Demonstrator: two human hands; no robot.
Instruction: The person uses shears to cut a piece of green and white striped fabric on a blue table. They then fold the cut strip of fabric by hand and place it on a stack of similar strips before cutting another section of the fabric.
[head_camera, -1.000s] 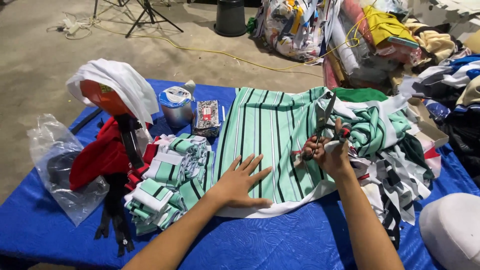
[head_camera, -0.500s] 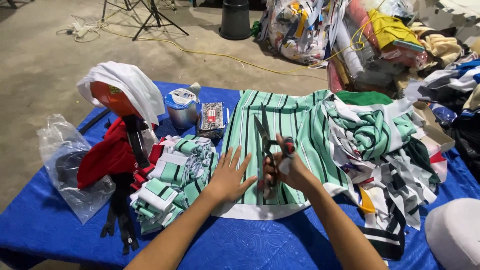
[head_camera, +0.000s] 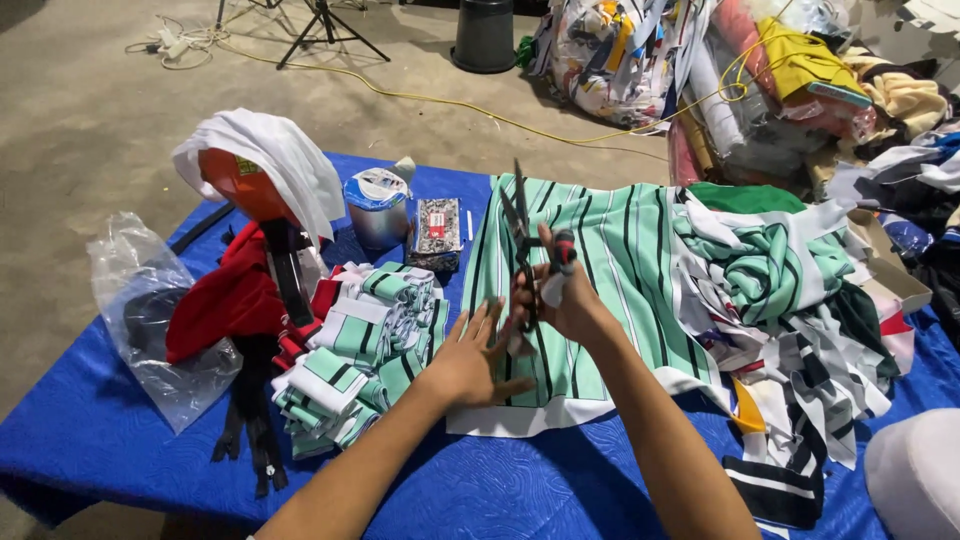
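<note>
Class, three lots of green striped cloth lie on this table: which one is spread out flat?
The middle piece, under the left hand and right hand. The left stack is folded; the right heap is crumpled.

A small flat packet (head_camera: 438, 228) of clear wrap, rectangular, with dark grainy contents and a red-and-white label patch at its middle, is seen lying on the blue table cover at about 11 o'clock from the hands. Just beside it, at its 9 o'clock, a round silvery tin (head_camera: 377, 208) is stood upright, topped by a white and blue printed lid label. A clear plastic bag (head_camera: 158, 318) (crumpled, with something dark inside) is laid at the table's 9 o'clock edge. A large clear sack (head_camera: 612, 55) stuffed with multicoloured fabric scraps is set on the floor at 12 o'clock
</note>
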